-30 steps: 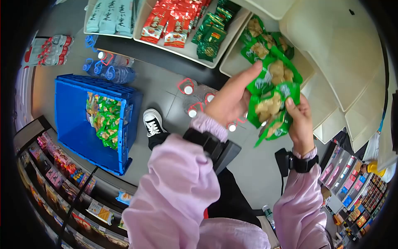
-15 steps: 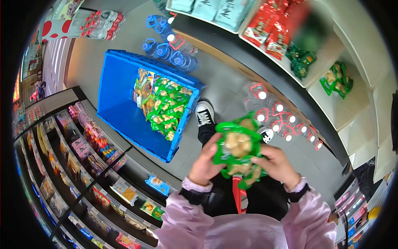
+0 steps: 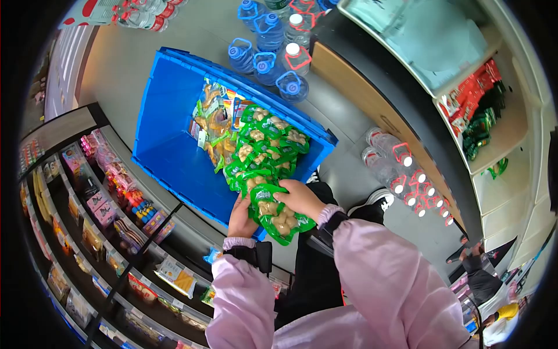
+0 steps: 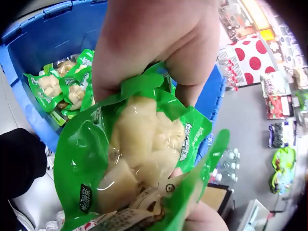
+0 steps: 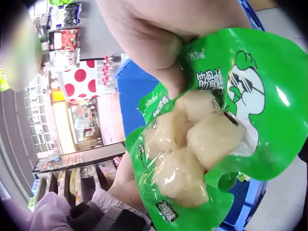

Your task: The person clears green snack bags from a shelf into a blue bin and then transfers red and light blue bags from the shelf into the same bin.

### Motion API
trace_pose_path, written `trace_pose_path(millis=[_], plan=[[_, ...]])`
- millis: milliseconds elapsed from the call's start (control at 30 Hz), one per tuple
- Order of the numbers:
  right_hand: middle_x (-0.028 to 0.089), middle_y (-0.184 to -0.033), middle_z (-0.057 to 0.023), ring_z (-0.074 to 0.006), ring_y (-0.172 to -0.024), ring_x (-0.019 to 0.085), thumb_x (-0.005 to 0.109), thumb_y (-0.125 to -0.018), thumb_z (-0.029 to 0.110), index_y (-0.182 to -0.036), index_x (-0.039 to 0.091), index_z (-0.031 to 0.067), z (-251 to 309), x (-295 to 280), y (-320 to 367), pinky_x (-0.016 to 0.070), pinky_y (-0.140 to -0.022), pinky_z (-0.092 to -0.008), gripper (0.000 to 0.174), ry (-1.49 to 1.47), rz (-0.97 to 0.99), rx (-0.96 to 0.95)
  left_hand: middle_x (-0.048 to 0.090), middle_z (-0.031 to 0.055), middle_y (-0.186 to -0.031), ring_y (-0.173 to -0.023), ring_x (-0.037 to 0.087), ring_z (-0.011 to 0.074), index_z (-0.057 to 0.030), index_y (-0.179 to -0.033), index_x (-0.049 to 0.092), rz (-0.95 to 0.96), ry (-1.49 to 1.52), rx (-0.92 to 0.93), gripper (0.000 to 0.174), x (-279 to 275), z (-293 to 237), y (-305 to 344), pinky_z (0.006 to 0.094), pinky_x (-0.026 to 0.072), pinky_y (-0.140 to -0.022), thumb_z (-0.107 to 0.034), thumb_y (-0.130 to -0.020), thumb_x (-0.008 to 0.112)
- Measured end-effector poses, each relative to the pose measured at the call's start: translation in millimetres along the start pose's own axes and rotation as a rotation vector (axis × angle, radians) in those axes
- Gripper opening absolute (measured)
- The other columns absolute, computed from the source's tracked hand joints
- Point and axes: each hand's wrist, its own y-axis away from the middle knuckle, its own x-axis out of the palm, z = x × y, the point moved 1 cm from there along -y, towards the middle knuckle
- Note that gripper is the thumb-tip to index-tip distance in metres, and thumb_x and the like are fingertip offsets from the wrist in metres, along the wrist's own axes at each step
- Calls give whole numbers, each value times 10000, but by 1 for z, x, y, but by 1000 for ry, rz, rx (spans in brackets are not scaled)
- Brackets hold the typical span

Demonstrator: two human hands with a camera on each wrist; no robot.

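Note:
In the head view, both hands hold green packets with pale round food, over the near rim of a blue crate (image 3: 174,166). The left hand (image 3: 241,218) grips the packets from the left side. From the right, the right hand (image 3: 302,199) pinches a packet (image 3: 283,221), thumb on top. The left wrist view shows the left hand (image 4: 159,43) curled round the top of a packet (image 4: 139,144). In the right wrist view the right hand (image 5: 168,33) holds a packet (image 5: 192,139) by its edge. Similar green packets (image 3: 270,142) lie in the crate beside brownish ones (image 3: 218,128).
Blue-capped bottles (image 3: 264,67) stand behind the crate, and red-handled bottles (image 3: 401,168) at the right. A counter with white bins (image 3: 500,209) runs along the right. Snack shelves (image 3: 116,232) curve along the left. A shoe (image 3: 375,200) is on the floor.
The hands and packets have moved from the white bins on the right to the crate. The view has turned left and the crate appears nearer.

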Motion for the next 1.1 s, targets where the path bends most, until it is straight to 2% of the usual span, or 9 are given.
trace_pose_path(millis=[200,367,467,567,733,900,1033,1067,1100], plan=[[568,-1006,-233,-367,-939,543,620,-739,271,-1033,513,-38,-23,20,-71,434,-795,-412,439,67,-56,226,481,88,-1190,-1052,505,270,-114,-1246,370,-147,80,-97,337,-33,-19,-68,447,431,-872,-117,-912,410],[565,-987,-236,-367,-912,558,649,-728,241,-1078,434,-53,-5,16,-99,447,-757,-405,505,-109,-358,278,500,85,-1152,-1005,529,262,-137,-1215,395,-327,88,-98,299,-33,-33,-103,455,454,-829,-109,-917,392],[558,-975,-250,-366,-911,559,664,-719,273,-1046,433,-94,-2,12,-113,441,-764,-401,543,-253,-413,286,519,89,-1119,-951,552,255,-135,-1221,390,-254,128,-58,326,-47,-32,-124,428,472,-788,-50,-907,366],[563,-993,-188,-263,-898,574,646,-753,219,-1091,444,-87,1,9,-119,451,-760,-335,499,-160,-400,268,510,106,-1119,-949,549,261,-146,-1248,346,-277,163,-77,394,-41,-34,-133,421,467,-781,4,-884,339],[497,-1137,-254,-335,-1060,494,557,-787,206,-1205,369,-100,5,2,-117,375,-898,-350,551,-152,-402,383,487,97,-1109,-941,520,282,-155,-1207,356,-336,134,-152,379,-33,-33,-132,433,447,-786,-12,-856,366],[502,-1091,-285,-373,-1039,485,562,-737,163,-1150,400,-101,11,-5,-106,384,-873,-394,516,-187,-435,258,401,79,-1162,-959,425,280,-140,-1085,403,-422,39,-262,255,-16,-38,-113,434,388,-835,-136,-834,452],[488,-1064,-312,-424,-1016,460,582,-700,133,-1114,414,-103,24,-9,-79,381,-871,-440,505,-134,-527,190,319,94,-1228,-987,398,285,-116,-1087,392,-307,-5,-265,267,-27,-29,-103,453,351,-866,-165,-835,467],[488,-1067,-309,-422,-1010,465,582,-702,134,-1110,420,-102,28,-11,-69,385,-869,-437,498,-133,-528,180,346,108,-1196,-1011,393,291,-77,-1083,386,-382,-13,-224,297,-20,-25,-95,449,370,-852,-187,-826,486],[488,-1069,-307,-421,-1005,470,582,-704,134,-1106,426,-101,33,-16,-61,388,-867,-433,491,-130,-528,168,360,110,-1177,-1012,398,290,-67,-1081,385,-290,-348,-125,311,-22,-22,-90,443,381,-844,-170,-813,502]])
